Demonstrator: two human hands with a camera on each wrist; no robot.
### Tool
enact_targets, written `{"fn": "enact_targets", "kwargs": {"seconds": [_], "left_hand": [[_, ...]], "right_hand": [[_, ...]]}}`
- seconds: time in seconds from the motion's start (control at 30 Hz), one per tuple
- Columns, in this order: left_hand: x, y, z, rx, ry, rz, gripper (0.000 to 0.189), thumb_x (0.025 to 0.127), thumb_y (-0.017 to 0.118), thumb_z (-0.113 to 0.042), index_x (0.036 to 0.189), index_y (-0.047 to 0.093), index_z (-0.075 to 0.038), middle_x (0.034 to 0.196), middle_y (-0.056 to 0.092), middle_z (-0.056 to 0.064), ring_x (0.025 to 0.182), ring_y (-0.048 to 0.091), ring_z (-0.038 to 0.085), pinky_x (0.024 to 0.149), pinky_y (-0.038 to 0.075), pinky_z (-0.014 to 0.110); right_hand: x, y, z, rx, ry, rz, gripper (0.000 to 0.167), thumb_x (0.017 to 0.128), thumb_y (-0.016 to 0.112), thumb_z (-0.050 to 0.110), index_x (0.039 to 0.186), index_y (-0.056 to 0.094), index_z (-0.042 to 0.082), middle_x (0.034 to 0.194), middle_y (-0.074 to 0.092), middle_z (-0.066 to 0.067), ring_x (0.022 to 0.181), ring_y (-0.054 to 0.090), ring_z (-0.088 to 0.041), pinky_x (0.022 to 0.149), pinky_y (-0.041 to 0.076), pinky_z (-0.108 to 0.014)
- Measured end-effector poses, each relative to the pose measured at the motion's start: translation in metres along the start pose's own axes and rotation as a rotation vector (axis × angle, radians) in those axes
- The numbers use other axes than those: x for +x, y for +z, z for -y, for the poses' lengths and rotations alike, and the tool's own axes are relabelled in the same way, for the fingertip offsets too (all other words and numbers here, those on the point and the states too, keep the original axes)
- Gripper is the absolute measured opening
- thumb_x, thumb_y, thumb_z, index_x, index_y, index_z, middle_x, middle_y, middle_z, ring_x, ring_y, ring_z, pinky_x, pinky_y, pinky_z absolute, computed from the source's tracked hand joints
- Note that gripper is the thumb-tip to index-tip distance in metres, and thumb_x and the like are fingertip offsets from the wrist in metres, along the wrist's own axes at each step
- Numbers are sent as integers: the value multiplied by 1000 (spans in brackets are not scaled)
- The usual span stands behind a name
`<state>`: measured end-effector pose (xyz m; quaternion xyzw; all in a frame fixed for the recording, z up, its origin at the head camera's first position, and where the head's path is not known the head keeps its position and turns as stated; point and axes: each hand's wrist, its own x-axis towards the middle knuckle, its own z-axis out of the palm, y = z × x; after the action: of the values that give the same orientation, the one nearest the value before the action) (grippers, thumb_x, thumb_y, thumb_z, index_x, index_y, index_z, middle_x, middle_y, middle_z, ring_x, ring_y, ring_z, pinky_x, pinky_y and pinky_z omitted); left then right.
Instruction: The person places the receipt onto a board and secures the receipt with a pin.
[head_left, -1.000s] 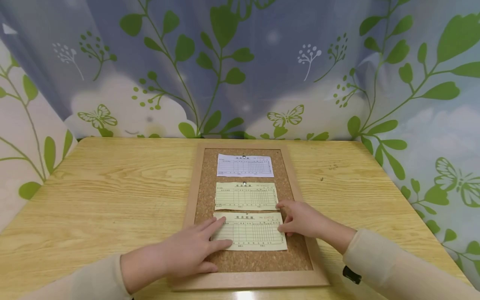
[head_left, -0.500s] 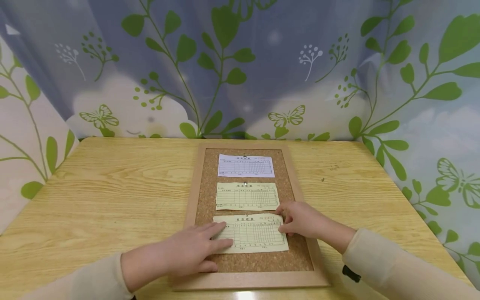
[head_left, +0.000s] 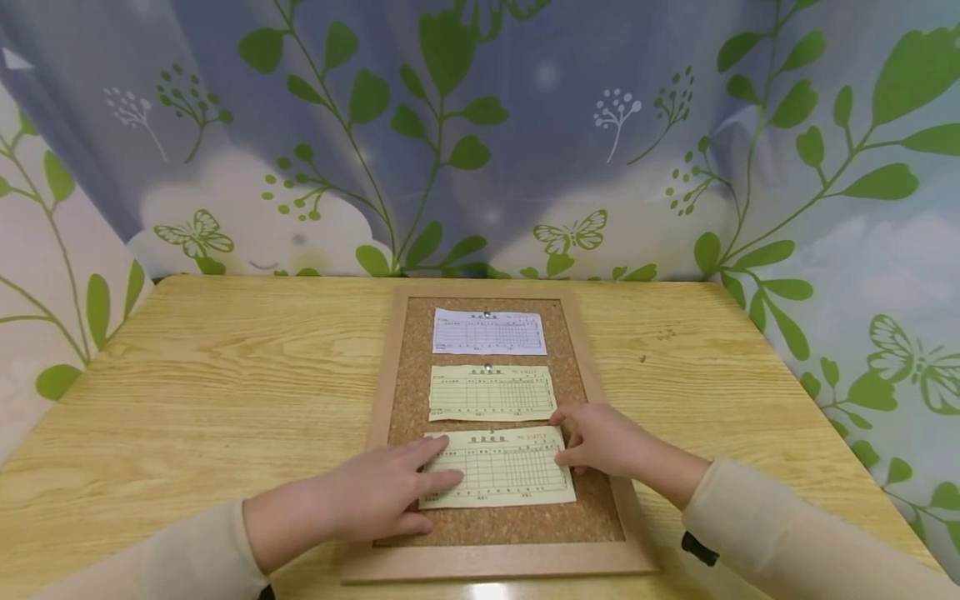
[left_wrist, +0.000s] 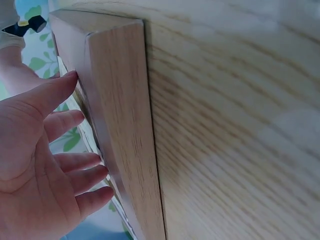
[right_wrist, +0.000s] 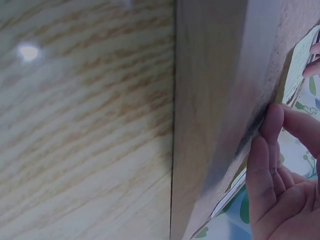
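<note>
A pale yellow receipt slip (head_left: pixel 498 479) lies lowest on a wood-framed cork board (head_left: pixel 517 529), tilted slightly. My left hand (head_left: pixel 382 492) rests on its left part with spread fingers; the left wrist view shows that hand (left_wrist: pixel 45 150) with fingers extended beside the board's frame. At the slip's right edge, my right hand (head_left: pixel 603 442) pinches with thumb and fingertips. In the right wrist view, that hand (right_wrist: pixel 285 175) has thumb and finger close together at the slip's edge. Above lie another yellow slip (head_left: pixel 491 393) and a white slip (head_left: pixel 487 335), each with a silver pushpin at its top.
The board lies on a light wood-grain table (head_left: pixel 262 375). A leaf-and-butterfly patterned curtain (head_left: pixel 570 167) hangs behind the table and along its sides. The board's raised wooden frame (head_left: pixel 498 562) borders the cork.
The lowest slip has shifted slightly toward me and its tilt has changed, leaving a wider gap below the middle slip. My left hand has moved slightly left; the right hand is almost still.
</note>
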<state>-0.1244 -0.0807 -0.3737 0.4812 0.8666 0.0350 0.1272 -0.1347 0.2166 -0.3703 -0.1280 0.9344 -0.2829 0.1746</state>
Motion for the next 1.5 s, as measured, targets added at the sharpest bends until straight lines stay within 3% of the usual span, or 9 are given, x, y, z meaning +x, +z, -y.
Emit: {"fn": "enact_targets", "kwargs": {"seconds": [0.23, 0.43, 0.73, 1.07, 1.5], "left_hand": [[0, -1, 0, 5, 8, 10, 58, 89, 59, -43, 141, 43, -21, 146, 30, 20, 132, 33, 32, 101, 36, 45], [0, -1, -1, 13, 13, 14, 58, 89, 60, -43, 140, 45, -20, 146, 31, 21, 131, 35, 33, 101, 36, 44], [2, -3, -3, -8, -14, 50, 59, 89, 60, -42, 141, 44, -20, 147, 28, 22, 131, 34, 35, 101, 36, 43], [2, -3, -4, -8, -36, 93, 60, 90, 57, -44, 144, 39, -25, 150, 23, 18, 134, 29, 33, 100, 38, 43], [5, -4, -4, 39, -36, 90, 61, 88, 58, -46, 143, 40, -26, 149, 27, 18, 131, 34, 34, 100, 37, 43]], "right_hand": [[-1, 1, 2, -16, 21, -6, 42, 78, 73, 6, 115, 56, -1, 57, 59, 3, 51, 55, -11, 51, 41, -26], [-4, -4, 0, -77, -11, -13, 29, 79, 74, 8, 101, 56, 3, 59, 58, 4, 51, 54, -9, 52, 42, -27], [-3, -25, -26, -144, 0, -95, 21, 80, 74, 16, 93, 61, 5, 70, 60, 3, 61, 54, -10, 55, 45, -29], [-4, -50, -52, -141, 67, -129, 28, 85, 67, 16, 105, 60, -4, 85, 63, -7, 75, 60, -22, 63, 50, -37], [-6, -63, -78, -180, 17, -164, 25, 86, 65, 11, 104, 62, -6, 87, 65, -11, 80, 62, -28, 66, 50, -41]]}}
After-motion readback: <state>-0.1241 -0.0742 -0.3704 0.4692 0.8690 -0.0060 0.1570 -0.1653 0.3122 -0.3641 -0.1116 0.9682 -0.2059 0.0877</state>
